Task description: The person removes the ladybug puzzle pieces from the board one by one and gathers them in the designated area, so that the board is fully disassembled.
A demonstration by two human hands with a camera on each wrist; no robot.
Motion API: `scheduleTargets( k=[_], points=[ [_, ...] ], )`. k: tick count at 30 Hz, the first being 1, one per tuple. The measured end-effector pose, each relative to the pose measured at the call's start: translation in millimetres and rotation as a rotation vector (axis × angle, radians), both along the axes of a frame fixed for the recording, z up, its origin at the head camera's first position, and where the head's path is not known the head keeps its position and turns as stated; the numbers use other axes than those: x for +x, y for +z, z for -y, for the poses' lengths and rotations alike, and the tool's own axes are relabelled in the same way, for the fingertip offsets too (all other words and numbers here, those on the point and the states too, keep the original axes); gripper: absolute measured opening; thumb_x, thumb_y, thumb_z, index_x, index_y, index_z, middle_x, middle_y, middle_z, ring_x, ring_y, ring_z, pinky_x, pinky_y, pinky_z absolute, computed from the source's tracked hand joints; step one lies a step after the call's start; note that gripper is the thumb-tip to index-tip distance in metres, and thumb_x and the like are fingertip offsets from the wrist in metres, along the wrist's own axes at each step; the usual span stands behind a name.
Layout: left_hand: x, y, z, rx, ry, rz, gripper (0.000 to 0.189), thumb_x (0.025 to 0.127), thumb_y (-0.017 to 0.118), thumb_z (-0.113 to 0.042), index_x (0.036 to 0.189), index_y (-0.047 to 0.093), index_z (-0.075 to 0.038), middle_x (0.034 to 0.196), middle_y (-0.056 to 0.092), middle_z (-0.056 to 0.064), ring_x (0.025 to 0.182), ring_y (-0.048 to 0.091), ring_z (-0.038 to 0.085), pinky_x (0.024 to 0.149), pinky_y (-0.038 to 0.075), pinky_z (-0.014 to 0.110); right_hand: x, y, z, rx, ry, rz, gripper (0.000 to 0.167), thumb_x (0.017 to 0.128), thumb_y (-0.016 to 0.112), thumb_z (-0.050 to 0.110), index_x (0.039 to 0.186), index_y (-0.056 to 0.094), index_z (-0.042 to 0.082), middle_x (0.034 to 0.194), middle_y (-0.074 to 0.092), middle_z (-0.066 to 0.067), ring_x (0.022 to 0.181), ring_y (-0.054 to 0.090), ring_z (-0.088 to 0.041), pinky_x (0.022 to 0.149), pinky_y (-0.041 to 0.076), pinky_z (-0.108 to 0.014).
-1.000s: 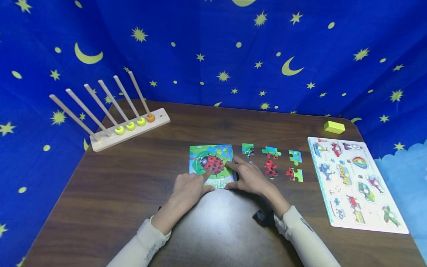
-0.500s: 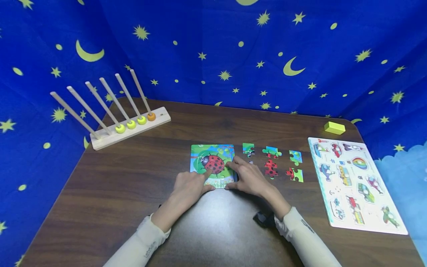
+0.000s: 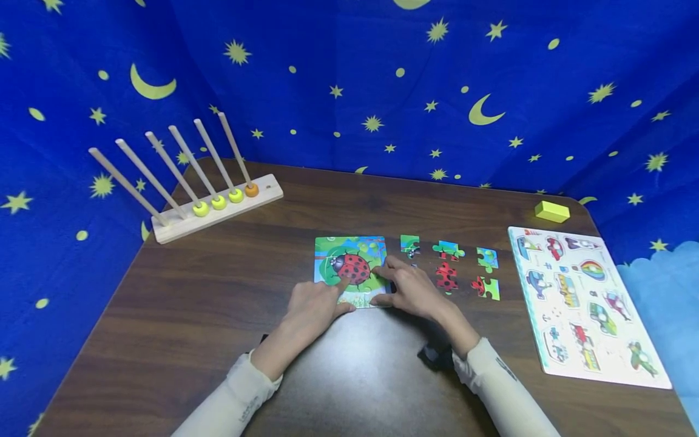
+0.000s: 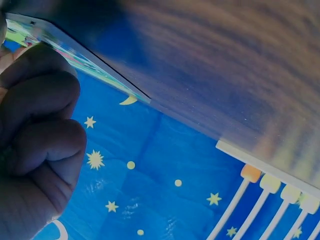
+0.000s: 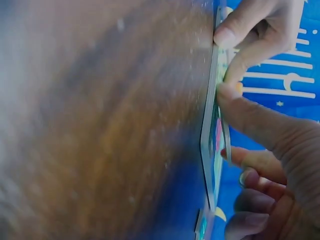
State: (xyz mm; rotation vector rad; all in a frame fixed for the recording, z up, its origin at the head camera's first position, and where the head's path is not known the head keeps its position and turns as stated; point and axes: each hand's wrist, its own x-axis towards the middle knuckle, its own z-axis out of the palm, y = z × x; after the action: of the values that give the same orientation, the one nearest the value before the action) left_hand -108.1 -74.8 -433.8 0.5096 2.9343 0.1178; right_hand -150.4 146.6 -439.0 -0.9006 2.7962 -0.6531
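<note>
A square ladybird jigsaw puzzle (image 3: 349, 270) lies in its tray on the table. My left hand (image 3: 313, 306) steadies it from the lower left: the index finger presses on the picture and the thumb is at the near edge. In the left wrist view, that hand's other fingers (image 4: 42, 125) are curled. At the lower right, my right hand (image 3: 412, 285) holds a thin puzzle piece (image 5: 227, 137) between thumb and index finger, its edge slightly raised from the tray (image 5: 206, 135) in the right wrist view. The piece's picture is mostly hidden by the hand.
Several loose puzzle pieces (image 3: 446, 277) lie right of the tray. Farther right is a white vehicle peg board (image 3: 557, 321), with a yellow block (image 3: 552, 212) behind it. A wooden peg stand (image 3: 218, 212) with yellow and orange beads stands at the back left, before a blue curtain (image 3: 306, 48).
Both hands keep nearly the same place on the puzzle. The head view has shifted slightly, so the whole scene sits a little farther right.
</note>
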Motion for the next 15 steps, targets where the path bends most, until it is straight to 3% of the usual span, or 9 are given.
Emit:
scheduleTargets(
  k=[5, 15],
  points=[
    [-0.7, -0.9, -0.2, 0.007, -0.004, 0.002, 0.066, 0.089, 0.058, -0.063, 0.144, 0.054, -0.028, 0.048, 0.037, -0.005, 0.047, 0.033, 0.01, 0.045, 0.031, 0.028, 2.4, -2.0, -1.6, 0.006, 0.007, -0.129, 0.049, 0.08, 0.084, 0.031, 0.122, 0.072, 0.009, 0.085, 0.044, 0.004, 0.062, 0.035, -0.007, 0.051, 0.026, -0.02],
    [-0.6, -1.7, 0.9, 0.034, -0.009, -0.012, 0.066, 0.089, 0.059, -0.063, 0.144, 0.054, -0.026, 0.047, 0.034, -0.005, 0.047, 0.029, 0.01, 0.044, 0.027, 0.027, 2.9, -2.6, -3.3, 0.047, -0.001, 0.001, 0.059, 0.084, 0.079, 0.039, 0.132, 0.065, 0.009, 0.087, 0.046, 0.002, 0.064, 0.037, -0.008, 0.052, 0.027, -0.02]
  ],
)
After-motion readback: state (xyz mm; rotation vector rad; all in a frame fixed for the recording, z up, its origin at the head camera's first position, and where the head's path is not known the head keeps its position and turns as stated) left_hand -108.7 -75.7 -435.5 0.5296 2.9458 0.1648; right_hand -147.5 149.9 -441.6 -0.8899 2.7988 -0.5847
